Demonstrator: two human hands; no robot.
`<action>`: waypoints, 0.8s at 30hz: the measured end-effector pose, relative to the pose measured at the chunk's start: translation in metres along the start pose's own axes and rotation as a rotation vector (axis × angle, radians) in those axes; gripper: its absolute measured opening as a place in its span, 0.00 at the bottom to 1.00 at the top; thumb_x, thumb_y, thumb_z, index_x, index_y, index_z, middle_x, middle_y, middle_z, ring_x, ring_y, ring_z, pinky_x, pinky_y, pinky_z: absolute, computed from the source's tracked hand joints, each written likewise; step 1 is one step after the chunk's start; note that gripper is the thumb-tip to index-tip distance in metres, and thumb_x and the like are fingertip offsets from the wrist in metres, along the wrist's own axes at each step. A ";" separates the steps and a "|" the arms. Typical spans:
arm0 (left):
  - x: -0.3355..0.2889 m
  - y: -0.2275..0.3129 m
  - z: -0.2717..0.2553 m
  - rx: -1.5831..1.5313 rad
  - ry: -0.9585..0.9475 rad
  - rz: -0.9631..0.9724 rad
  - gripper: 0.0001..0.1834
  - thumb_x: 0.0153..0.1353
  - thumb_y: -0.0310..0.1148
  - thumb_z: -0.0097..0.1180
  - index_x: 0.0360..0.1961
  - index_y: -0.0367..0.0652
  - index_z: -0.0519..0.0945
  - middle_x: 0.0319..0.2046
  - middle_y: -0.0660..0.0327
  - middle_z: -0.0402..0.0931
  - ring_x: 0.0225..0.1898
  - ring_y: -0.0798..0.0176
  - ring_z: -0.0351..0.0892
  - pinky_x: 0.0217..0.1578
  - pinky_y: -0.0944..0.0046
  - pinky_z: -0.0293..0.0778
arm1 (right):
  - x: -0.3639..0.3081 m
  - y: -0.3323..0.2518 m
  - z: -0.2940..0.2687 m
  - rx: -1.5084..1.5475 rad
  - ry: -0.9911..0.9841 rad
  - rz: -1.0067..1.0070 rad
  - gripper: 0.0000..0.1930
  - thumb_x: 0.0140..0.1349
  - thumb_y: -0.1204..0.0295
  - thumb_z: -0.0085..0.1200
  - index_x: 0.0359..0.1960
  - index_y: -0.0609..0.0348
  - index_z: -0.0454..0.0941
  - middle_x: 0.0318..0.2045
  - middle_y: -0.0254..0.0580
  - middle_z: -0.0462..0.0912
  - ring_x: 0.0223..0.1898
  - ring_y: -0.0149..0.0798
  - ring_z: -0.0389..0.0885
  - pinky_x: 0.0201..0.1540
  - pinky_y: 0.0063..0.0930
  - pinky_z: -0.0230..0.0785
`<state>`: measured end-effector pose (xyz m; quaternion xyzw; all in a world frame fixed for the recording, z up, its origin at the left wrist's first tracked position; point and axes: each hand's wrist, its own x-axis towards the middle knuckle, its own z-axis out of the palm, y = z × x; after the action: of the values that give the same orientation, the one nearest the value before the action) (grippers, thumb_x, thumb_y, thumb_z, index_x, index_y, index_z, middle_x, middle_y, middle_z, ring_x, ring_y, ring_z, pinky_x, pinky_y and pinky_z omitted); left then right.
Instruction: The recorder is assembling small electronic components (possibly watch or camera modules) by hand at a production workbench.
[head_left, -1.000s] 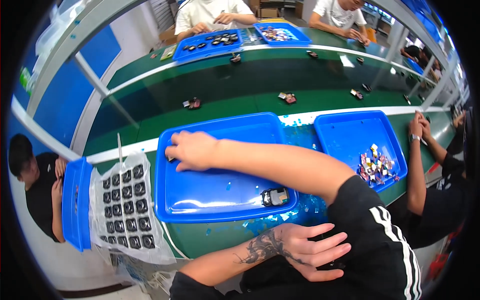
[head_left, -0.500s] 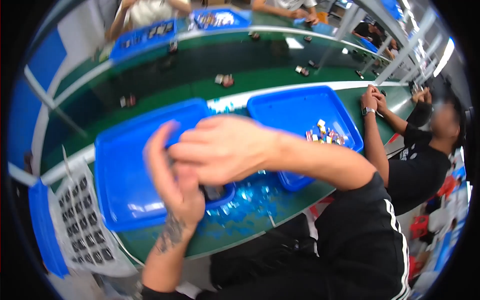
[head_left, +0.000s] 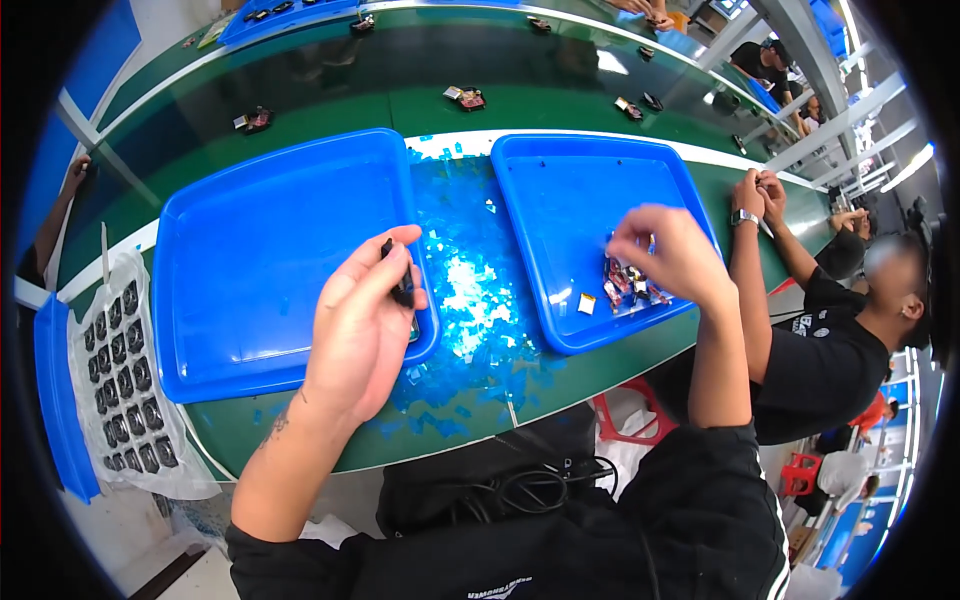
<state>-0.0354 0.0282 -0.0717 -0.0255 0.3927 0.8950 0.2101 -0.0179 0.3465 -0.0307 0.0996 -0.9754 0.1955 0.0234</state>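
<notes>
My left hand [head_left: 362,325] is closed around a small black plastic part [head_left: 401,280], held over the right edge of the left blue tray [head_left: 270,250]. The thumb and fingers hide much of it. My right hand [head_left: 680,255] reaches over the right blue tray [head_left: 560,200], its fingers curled downward at a pile of small electronic pieces [head_left: 630,285], some silver and some reddish. What those fingertips pinch, if anything, is hidden. One pale square piece [head_left: 587,303] lies apart from the pile, left of it.
Bits of blue film [head_left: 470,310] litter the green table between the trays. A plastic sheet [head_left: 130,380] with rows of black parts lies at far left. Several small assemblies [head_left: 466,98] sit on the green belt beyond. A co-worker [head_left: 820,330] sits close on the right.
My hands were together over the left tray and have come apart. The right one has swung over to the pile in the right tray; the left one keeps the black part. The view has shifted.
</notes>
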 end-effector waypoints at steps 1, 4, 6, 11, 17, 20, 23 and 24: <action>0.000 -0.001 0.000 0.114 -0.015 0.035 0.15 0.73 0.36 0.44 0.50 0.35 0.72 0.35 0.63 0.71 0.36 0.67 0.72 0.37 0.68 0.72 | -0.006 0.006 0.003 -0.021 -0.119 0.015 0.06 0.52 0.75 0.65 0.28 0.61 0.80 0.24 0.39 0.78 0.27 0.33 0.76 0.32 0.27 0.69; -0.007 0.001 -0.001 0.170 -0.153 -0.026 0.10 0.73 0.36 0.45 0.45 0.39 0.72 0.36 0.60 0.74 0.32 0.66 0.76 0.34 0.68 0.75 | -0.009 0.010 0.008 0.138 -0.183 0.122 0.08 0.51 0.75 0.66 0.27 0.62 0.77 0.24 0.41 0.77 0.27 0.41 0.76 0.33 0.32 0.69; -0.011 0.005 -0.003 0.184 -0.173 -0.108 0.11 0.73 0.36 0.44 0.49 0.40 0.70 0.40 0.55 0.75 0.34 0.64 0.77 0.34 0.66 0.75 | -0.009 0.011 0.014 0.158 -0.139 0.089 0.09 0.50 0.75 0.67 0.26 0.62 0.76 0.24 0.40 0.76 0.28 0.40 0.75 0.34 0.31 0.68; -0.006 -0.005 0.001 0.167 -0.117 -0.030 0.19 0.66 0.25 0.44 0.58 0.38 0.66 0.47 0.51 0.72 0.44 0.60 0.76 0.39 0.64 0.73 | -0.022 0.009 0.015 0.288 0.160 0.168 0.09 0.51 0.79 0.65 0.27 0.63 0.74 0.26 0.38 0.77 0.30 0.35 0.74 0.35 0.28 0.69; -0.005 -0.013 -0.002 0.489 -0.112 0.193 0.28 0.59 0.17 0.43 0.63 0.38 0.63 0.52 0.53 0.69 0.46 0.63 0.75 0.44 0.66 0.74 | -0.017 0.008 0.027 0.102 0.067 0.052 0.07 0.52 0.76 0.64 0.34 0.60 0.82 0.33 0.43 0.80 0.35 0.42 0.78 0.41 0.33 0.72; -0.005 -0.006 -0.001 0.520 -0.186 0.109 0.27 0.62 0.17 0.42 0.64 0.39 0.60 0.50 0.52 0.71 0.44 0.64 0.76 0.46 0.65 0.75 | -0.015 0.007 0.025 0.088 0.002 0.026 0.07 0.53 0.75 0.64 0.33 0.60 0.82 0.36 0.43 0.78 0.41 0.44 0.77 0.47 0.34 0.70; -0.008 -0.006 0.003 0.484 -0.218 0.020 0.25 0.65 0.17 0.42 0.63 0.40 0.59 0.47 0.53 0.73 0.45 0.62 0.78 0.46 0.63 0.77 | -0.018 0.007 0.028 0.174 -0.007 0.034 0.08 0.52 0.75 0.64 0.34 0.60 0.82 0.36 0.43 0.78 0.41 0.44 0.77 0.47 0.33 0.70; -0.009 -0.007 0.005 0.450 -0.210 -0.005 0.25 0.65 0.17 0.42 0.63 0.40 0.58 0.47 0.52 0.73 0.46 0.61 0.78 0.47 0.62 0.78 | -0.019 0.007 0.028 0.176 -0.008 0.031 0.08 0.52 0.75 0.64 0.34 0.60 0.82 0.36 0.43 0.78 0.41 0.44 0.77 0.47 0.33 0.70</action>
<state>-0.0234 0.0327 -0.0711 0.1144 0.5578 0.7823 0.2523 -0.0011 0.3453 -0.0610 0.0868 -0.9559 0.2804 0.0074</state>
